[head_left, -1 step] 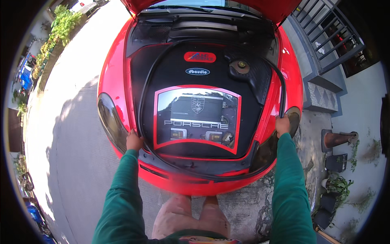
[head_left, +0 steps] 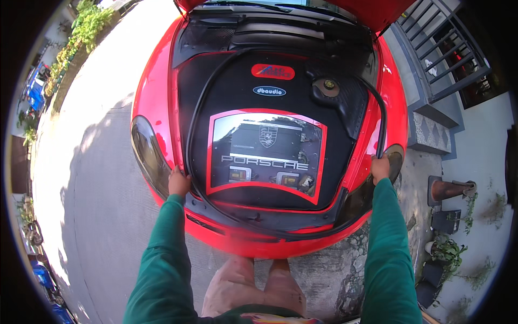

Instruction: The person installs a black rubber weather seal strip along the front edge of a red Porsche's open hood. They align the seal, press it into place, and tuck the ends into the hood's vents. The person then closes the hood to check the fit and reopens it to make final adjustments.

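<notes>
One red car (head_left: 154,92), trunk open, two hands on its edges.
Left hand (head_left: 178,182) and right hand (head_left: 380,168) each clasp the black seal (head_left: 202,102) at the trunk's side edges.

We note a black rubber seal (head_left: 200,108) running as a loop around the rim of the red car's open front compartment (head_left: 156,97). It follows the left edge, crosses the front lip and climbs the right side. Our left hand (head_left: 178,182) rests on it at the left edge, our right hand (head_left: 380,168) grips it at the right.
</notes>
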The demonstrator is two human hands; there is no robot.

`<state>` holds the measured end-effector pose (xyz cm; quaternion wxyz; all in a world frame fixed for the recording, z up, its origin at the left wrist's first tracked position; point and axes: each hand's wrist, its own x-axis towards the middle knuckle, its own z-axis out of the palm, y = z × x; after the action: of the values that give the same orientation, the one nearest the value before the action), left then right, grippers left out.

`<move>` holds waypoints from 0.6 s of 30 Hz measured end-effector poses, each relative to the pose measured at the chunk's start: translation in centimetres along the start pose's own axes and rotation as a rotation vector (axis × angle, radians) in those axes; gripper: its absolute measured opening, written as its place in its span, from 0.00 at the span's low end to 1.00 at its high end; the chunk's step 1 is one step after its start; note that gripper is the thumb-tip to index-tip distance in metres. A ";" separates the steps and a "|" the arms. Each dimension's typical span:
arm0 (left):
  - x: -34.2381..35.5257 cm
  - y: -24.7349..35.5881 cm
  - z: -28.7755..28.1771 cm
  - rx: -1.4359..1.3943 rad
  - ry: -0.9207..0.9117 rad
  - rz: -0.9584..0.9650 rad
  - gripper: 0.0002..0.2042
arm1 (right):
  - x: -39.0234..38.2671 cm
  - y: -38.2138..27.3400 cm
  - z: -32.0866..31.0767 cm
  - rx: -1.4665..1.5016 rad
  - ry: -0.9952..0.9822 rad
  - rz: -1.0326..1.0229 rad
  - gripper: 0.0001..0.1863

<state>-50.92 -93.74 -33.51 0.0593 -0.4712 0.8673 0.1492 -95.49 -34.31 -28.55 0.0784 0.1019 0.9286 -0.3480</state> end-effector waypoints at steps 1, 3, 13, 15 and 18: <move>0.8 -0.6 0.3 -0.012 0.049 0.016 0.38 | -0.2 -0.2 0.2 0.051 -0.023 0.014 0.20; 1.3 -1.4 0.9 -0.060 0.046 0.001 0.38 | -2.3 -1.4 2.2 0.102 -0.167 0.143 0.14; 6.4 -0.4 3.2 -0.106 0.061 -0.109 0.23 | -1.4 -0.1 3.3 0.207 -0.089 0.085 0.10; 6.3 -0.4 3.3 -0.084 0.046 -0.060 0.16 | -0.9 1.1 2.0 0.273 -0.074 0.148 0.08; 5.5 0.3 3.2 -0.026 -0.062 -0.028 0.16 | -1.4 2.5 0.4 0.288 -0.114 0.238 0.07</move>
<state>-54.29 -96.95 -37.79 0.0819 -0.4792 0.8563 0.1743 -93.52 -32.92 -30.11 0.1560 0.2012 0.8447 -0.4708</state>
